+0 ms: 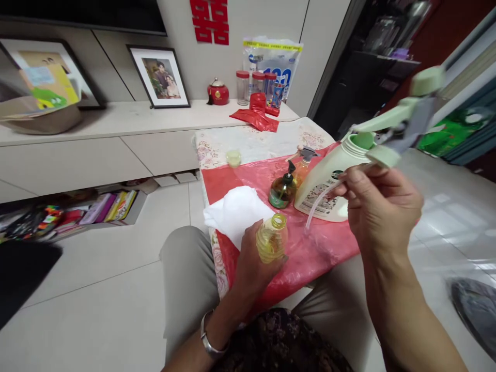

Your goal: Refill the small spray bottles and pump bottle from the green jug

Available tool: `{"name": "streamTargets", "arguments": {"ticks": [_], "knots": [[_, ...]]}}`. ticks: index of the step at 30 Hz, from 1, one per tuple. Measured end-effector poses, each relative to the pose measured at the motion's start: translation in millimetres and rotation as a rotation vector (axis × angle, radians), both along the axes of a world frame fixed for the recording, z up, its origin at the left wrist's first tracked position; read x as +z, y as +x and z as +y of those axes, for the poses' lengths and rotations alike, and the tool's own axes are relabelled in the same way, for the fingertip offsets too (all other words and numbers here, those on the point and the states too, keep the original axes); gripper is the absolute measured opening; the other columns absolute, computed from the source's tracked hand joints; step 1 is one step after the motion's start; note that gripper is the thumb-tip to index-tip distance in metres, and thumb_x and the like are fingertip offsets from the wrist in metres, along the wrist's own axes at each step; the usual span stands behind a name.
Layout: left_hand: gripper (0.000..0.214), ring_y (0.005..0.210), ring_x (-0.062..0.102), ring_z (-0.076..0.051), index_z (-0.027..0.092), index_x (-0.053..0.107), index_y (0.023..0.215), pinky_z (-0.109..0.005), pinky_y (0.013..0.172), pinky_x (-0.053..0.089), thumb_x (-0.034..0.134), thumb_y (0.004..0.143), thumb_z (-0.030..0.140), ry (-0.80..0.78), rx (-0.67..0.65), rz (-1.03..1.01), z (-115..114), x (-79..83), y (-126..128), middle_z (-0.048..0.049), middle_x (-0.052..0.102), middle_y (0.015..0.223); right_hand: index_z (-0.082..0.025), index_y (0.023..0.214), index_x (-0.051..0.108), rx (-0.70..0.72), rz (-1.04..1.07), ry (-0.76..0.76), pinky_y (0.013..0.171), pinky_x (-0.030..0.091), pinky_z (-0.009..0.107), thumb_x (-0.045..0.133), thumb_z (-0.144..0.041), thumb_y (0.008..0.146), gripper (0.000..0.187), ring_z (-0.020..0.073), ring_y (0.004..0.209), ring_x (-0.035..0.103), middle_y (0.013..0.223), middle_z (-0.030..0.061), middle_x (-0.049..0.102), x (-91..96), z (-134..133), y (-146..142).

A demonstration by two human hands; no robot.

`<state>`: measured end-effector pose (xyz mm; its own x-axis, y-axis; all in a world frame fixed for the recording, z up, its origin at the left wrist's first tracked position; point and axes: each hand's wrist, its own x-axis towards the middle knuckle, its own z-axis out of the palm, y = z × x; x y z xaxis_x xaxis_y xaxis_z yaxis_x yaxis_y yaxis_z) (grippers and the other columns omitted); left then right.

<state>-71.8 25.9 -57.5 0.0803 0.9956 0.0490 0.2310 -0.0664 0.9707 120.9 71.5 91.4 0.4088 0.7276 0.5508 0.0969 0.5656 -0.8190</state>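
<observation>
My left hand [256, 258] is wrapped around a clear yellow bottle [272, 240], upright with its mouth uncovered. In my right hand [380, 201] is a pale green and grey spray nozzle [406, 113], pinched near its collar, its clear dip tube [315, 209] hanging down to the left. The nozzle is blurred. Just behind my right hand stands a large cream jug [329, 175] with an uncapped neck. A dark pump bottle [282, 190] and an orange spray bottle [304, 164] are beside the jug. Left of the yellow bottle lies a white cloth [240, 212].
Red plastic sheeting [306, 258] covers the table, over a floral cloth [263, 142]. A small pale cup [233, 158] sits near the far left. Behind, a white cabinet [163, 113] bears photo frames, jars [243, 88] and a red pot [218, 94].
</observation>
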Motion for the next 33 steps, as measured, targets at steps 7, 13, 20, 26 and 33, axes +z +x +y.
{"name": "streamTargets", "arguments": {"ticks": [7,13,20,26,33], "knots": [[0.085,0.13,0.059,-0.039,0.027,0.044,0.144,-0.06,0.113,0.052,0.084,0.069,0.027,0.05,-0.095,0.004,0.6,1.2,16.5,-0.0122,0.059,0.138,-0.02,0.087,0.074,-0.093,-0.039,0.14,0.063,0.064,0.029,0.082,-0.022,0.083,0.01,0.0131,0.064,0.071,0.079,-0.002,0.073,-5.4,-4.5,-3.0],[0.09,0.121,0.063,-0.04,0.026,0.049,0.138,-0.058,0.106,0.057,0.091,0.059,0.02,0.122,-0.016,0.062,2.6,7.0,28.2,-0.0101,0.064,0.129,-0.024,0.09,0.076,-0.016,-0.058,0.068,0.063,0.062,0.029,0.082,-0.019,0.083,0.01,0.0144,0.069,0.071,0.08,-0.003,0.074,-31.7,-13.3,-7.0],[0.088,0.118,0.063,-0.038,0.031,0.048,0.135,-0.057,0.102,0.058,0.09,0.059,0.016,0.157,0.013,0.078,7.8,9.7,34.6,-0.0072,0.063,0.126,-0.026,0.091,0.077,0.115,-0.166,-0.257,0.086,0.056,0.035,0.083,-0.031,0.083,0.011,0.0176,0.089,0.067,0.09,0.0001,0.072,-73.4,-23.9,-1.0],[0.088,0.12,0.061,-0.037,0.035,0.045,0.136,-0.058,0.104,0.055,0.087,0.062,0.014,0.157,0.01,0.064,11.0,12.2,38.9,-0.0057,0.062,0.129,-0.024,0.086,0.074,0.168,-0.233,-0.347,0.077,0.057,0.036,0.086,-0.039,0.076,0.021,0.0193,0.08,0.064,0.09,0.0017,0.071,-73.8,-28.3,3.6],[0.085,0.121,0.061,-0.038,0.032,0.042,0.138,-0.058,0.104,0.054,0.084,0.065,0.017,0.148,-0.022,0.067,6.2,11.1,41.5,-0.0079,0.062,0.126,-0.027,0.127,0.071,0.251,-0.269,-0.481,0.099,0.056,0.043,0.086,-0.041,0.076,0.054,0.025,0.099,0.07,0.105,0.0053,0.076,-70.6,-34.7,6.0]]}}
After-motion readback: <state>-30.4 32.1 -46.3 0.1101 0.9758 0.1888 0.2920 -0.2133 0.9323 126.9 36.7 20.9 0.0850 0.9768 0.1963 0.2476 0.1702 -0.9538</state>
